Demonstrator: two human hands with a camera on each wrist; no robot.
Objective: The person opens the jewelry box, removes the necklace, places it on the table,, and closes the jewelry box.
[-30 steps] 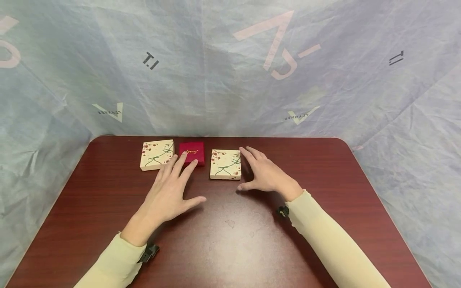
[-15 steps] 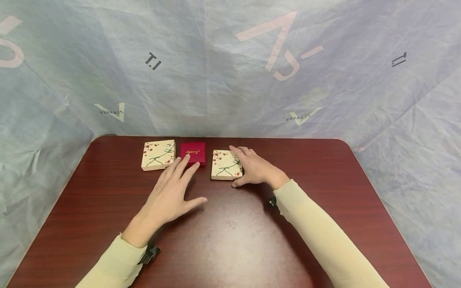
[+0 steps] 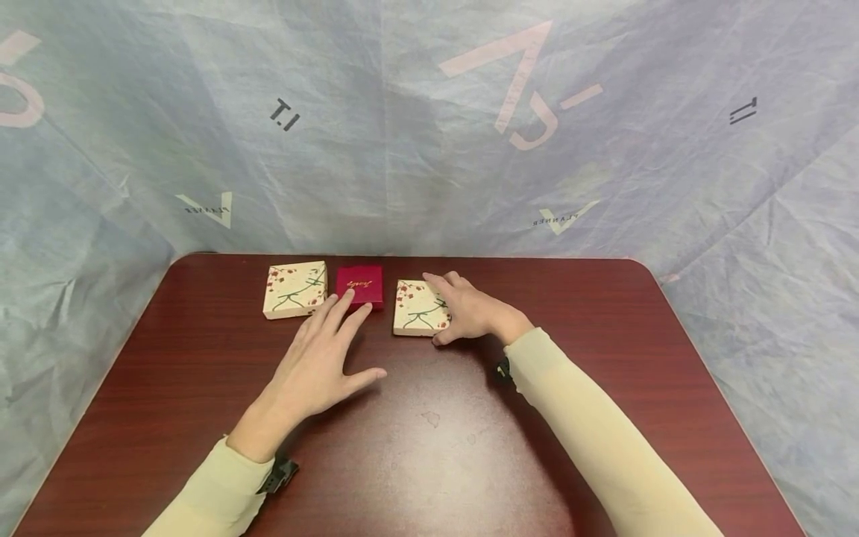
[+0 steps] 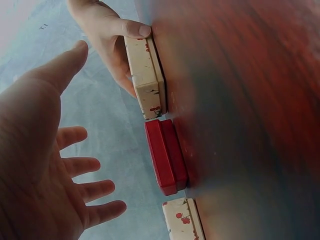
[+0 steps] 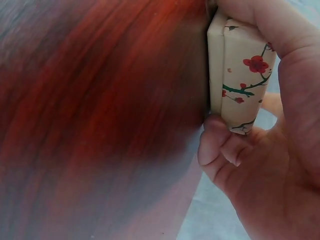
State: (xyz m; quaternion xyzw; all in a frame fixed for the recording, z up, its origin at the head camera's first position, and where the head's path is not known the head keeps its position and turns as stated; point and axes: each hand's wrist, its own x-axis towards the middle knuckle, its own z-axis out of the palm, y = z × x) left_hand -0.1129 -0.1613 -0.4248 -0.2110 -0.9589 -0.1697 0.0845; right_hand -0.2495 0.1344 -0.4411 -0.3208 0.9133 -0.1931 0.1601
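Three small lidded boxes lie in a row toward the back of the table. The right one, a cream box with red blossoms and green branches (image 3: 416, 309), is gripped by my right hand (image 3: 473, 307), thumb on its near side and fingers on its far side. In the right wrist view the thumb and fingertips close around the flowered box (image 5: 245, 80), which rests on the table. My left hand (image 3: 315, 365) hovers with spread fingers before the red box (image 3: 361, 285) with gold lettering, holding nothing. A matching cream flowered box (image 3: 294, 289) lies at the left.
The dark red wooden table (image 3: 429, 462) has rounded back corners. A grey-blue printed cloth (image 3: 403, 149) hangs behind it and along both sides. A dark strap (image 3: 278, 475) sits on the left wrist.
My right hand has moved left from beside the right flowered box and taken hold of it. The left hand stays nearly still. The boxes keep their places.
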